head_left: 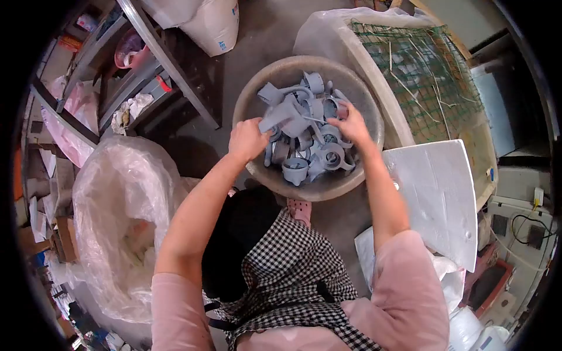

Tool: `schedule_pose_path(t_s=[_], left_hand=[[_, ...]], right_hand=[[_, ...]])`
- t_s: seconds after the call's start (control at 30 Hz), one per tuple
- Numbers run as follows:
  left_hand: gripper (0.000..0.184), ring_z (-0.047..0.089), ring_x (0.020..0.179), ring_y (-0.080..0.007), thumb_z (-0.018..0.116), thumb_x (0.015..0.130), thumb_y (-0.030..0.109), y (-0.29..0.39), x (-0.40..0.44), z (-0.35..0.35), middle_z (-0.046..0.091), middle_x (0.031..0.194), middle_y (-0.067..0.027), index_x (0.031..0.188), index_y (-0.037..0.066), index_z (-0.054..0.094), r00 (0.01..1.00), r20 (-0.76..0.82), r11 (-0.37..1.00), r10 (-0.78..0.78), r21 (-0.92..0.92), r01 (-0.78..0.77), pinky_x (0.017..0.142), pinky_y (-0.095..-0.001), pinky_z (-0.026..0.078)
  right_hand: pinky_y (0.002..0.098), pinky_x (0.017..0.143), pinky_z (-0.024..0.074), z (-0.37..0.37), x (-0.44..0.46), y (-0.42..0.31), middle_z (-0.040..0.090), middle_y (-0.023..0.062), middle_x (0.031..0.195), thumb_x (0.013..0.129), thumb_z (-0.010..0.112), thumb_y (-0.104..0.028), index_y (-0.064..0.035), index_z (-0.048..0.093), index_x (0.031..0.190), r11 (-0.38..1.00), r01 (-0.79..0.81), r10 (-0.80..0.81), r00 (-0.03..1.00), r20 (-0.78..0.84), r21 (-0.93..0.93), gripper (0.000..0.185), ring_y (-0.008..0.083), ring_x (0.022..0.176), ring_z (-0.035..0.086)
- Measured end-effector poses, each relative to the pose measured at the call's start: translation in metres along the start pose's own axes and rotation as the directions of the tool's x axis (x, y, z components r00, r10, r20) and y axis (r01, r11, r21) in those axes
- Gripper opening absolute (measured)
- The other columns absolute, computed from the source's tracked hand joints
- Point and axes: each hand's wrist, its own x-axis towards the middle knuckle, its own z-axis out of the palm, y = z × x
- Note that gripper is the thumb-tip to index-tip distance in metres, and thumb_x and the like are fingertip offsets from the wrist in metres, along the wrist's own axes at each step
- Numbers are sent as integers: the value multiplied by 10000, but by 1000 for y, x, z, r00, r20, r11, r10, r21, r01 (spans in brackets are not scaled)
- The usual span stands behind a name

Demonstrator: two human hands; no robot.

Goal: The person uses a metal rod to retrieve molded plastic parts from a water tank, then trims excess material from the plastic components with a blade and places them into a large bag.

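Note:
A round, worn basin [246,102] stands on the floor before me, heaped with grey plastic moulded parts [331,157] that have cup-like rings and curved arms. Over the heap, slightly blurred, is one grey plastic part [287,119] with a flat end and a thin strip reaching right. My left hand [249,139] is closed on its left end at the basin's rim. At the strip's right end is my right hand [351,124], thumb and fingers bent as in a grip. Part of what lies between those fingers is hidden.
To the left stands a large clear plastic bag [126,228] with its mouth open, below a metal-framed shelf [170,64]. A green-mesh frame [410,76] and a white foam board [436,196] border the basin on the right. A white sack [213,26] stands behind.

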Motion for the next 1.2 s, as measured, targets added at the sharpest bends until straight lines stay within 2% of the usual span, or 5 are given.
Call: schedule_pose_path(t_s=[0.37, 0.67, 0.73, 1.1, 1.2], left_hand=[[445, 605, 889, -407, 622, 730, 340, -70, 39, 80, 627, 903, -267, 906, -69, 638, 936, 86, 940, -342, 13, 342, 826, -435, 470], [414, 571, 428, -261, 643, 762, 330, -96, 47, 108, 583, 553, -147, 740, -76, 569, 891, -24, 858, -453, -283, 429, 479, -377, 467], [551, 632, 822, -393, 623, 760, 446, -97, 44, 116, 628, 869, -278, 894, -88, 632, 810, 143, 760, -569, -283, 585, 766, -425, 484], [721, 602, 937, -305, 502, 811, 597, -86, 29, 113, 628, 859, -227, 969, -100, 599, 960, -15, 960, -279, -11, 279, 819, -379, 435], [609, 564, 1004, -247, 332, 929, 525, -64, 36, 64, 615, 1045, -131, 1099, -1, 588, 961, 243, 871, -134, -433, 231, 873, -364, 409]], right_hand=[[506, 942, 365, 157, -103, 95, 462, 194, 1147, 726, 564, -113, -51, 375, 1298, 478, 563, -328, 826, 458, -674, 605, 317, 1053, 485], [361, 883, 425, 67, -92, 66, 549, 208, 1114, 667, 636, -154, 22, 438, 1239, 987, 111, -119, 991, 65, 114, 630, 303, 1006, 546], [317, 780, 473, 51, -91, 69, 579, 152, 1017, 709, 584, -137, 26, 461, 1230, 952, 32, -30, 999, -10, 305, 560, 211, 884, 569], [392, 707, 538, -7, -82, 4, 602, 122, 1023, 851, 448, -195, -5, 512, 1131, 466, -181, 79, 983, 163, 866, 344, 243, 879, 618], [427, 725, 532, -13, -82, -21, 613, 129, 1022, 859, 430, -226, 6, 520, 1085, 368, -155, 4, 986, 165, 917, 336, 269, 878, 623]])
